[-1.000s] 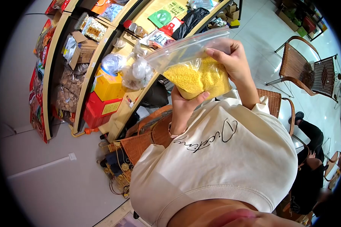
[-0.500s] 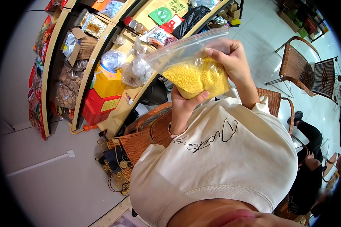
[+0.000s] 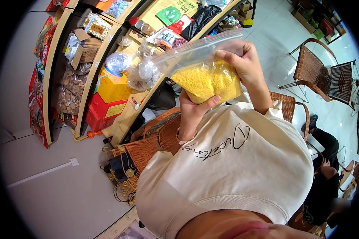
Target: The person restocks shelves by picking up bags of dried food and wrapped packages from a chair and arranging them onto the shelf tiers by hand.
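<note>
A clear zip-top bag of fine yellow grain is held up in front of my chest, its upper part transparent with a zip strip along the top edge. My right hand grips the bag's upper right side, thumb pressed on the plastic. From below, my left hand holds the bag's lower edge with the thumb over the front; its other fingers are hidden behind the bag. A bracelet circles the left wrist.
Wooden shelves with packets stand to the left, with yellow and red boxes. Wicker chairs stand right and behind the bag. A seated person in black is at the right.
</note>
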The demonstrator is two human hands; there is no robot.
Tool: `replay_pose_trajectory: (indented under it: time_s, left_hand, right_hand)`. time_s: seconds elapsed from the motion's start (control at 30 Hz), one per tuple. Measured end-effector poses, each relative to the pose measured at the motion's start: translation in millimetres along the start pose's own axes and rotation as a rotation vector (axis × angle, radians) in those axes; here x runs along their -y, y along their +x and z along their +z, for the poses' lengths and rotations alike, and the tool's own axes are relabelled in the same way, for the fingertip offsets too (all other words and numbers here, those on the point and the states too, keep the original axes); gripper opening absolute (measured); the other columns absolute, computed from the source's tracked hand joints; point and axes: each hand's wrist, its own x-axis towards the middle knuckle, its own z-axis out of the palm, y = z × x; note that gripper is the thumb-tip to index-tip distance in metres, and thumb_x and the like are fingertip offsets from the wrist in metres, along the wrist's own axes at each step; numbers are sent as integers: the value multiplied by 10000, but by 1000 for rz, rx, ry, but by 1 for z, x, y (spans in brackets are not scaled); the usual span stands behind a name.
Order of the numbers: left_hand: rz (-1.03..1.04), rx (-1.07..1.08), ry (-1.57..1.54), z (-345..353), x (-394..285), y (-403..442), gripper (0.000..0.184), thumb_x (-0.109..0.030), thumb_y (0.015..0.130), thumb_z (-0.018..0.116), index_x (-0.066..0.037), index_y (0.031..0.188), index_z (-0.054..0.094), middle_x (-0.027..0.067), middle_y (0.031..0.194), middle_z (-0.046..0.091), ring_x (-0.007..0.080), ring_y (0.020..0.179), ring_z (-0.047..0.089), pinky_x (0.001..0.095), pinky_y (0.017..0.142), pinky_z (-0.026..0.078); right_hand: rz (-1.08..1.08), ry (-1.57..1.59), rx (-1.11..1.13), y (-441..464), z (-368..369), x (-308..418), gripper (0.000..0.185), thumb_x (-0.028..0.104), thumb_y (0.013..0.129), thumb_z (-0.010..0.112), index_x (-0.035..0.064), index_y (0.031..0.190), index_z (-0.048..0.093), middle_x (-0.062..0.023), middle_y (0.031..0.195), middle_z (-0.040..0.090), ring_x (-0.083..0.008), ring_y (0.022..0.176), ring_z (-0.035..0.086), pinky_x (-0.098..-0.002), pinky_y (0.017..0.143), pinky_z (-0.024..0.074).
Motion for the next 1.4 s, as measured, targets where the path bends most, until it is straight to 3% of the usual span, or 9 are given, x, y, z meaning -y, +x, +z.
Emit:
replay_pose_trajectory:
  time_s: [0.47, 0.57, 0.77, 1.07, 1.17, 1.4]
  left_hand:
    - [-3, 3, 11, 3, -2, 14, 514, -67, 661, 757, 35, 1096, 504, 91, 1029, 598, 142, 925, 579, 275, 820, 461]
    - [-10, 2, -12, 10, -3, 24, 507, -70, 667, 751, 29, 1099, 505, 86, 1035, 595, 140, 932, 573, 276, 831, 454]
    - [-40, 30, -48, 21, 7, 49, 502, -75, 674, 745, 23, 1105, 505, 77, 1039, 593, 136, 942, 565, 281, 845, 444]
    - [-120, 69, -32, 25, 24, 86, 505, -73, 681, 743, 32, 1112, 502, 85, 1044, 590, 138, 942, 565, 279, 845, 444]
    - [-158, 99, -46, 25, 32, 100, 500, -64, 684, 742, 35, 1112, 502, 88, 1046, 588, 137, 941, 566, 280, 841, 449]
    - [-257, 172, -132, 15, 40, 148, 482, -42, 683, 747, 30, 1099, 515, 82, 1039, 589, 135, 933, 572, 273, 821, 464]
  right_hand:
    - [52, 24, 31, 12, -6, 7, 185, 82, 741, 649, -61, 858, 632, -101, 799, 665, -137, 698, 629, -254, 689, 516]
    - [58, 79, 58, 19, -16, 8, 207, 54, 757, 643, -49, 936, 637, -93, 867, 664, -121, 792, 621, -249, 735, 497]
    - [-11, 215, 4, 40, -38, 9, 338, 4, 759, 629, -33, 1083, 541, -93, 940, 648, -133, 819, 628, -257, 777, 496]
    - [-24, 157, -142, 62, -62, 1, 336, -26, 743, 634, -19, 1063, 531, -76, 881, 643, -130, 819, 629, -255, 785, 493]
    - [-58, 119, -223, 70, -64, -2, 347, -11, 723, 646, -6, 1049, 526, -58, 835, 629, -116, 766, 616, -241, 716, 499]
    - [-71, 102, -350, 103, -74, -16, 359, -11, 736, 651, 0, 1064, 505, -78, 847, 636, -134, 772, 626, -251, 709, 510]
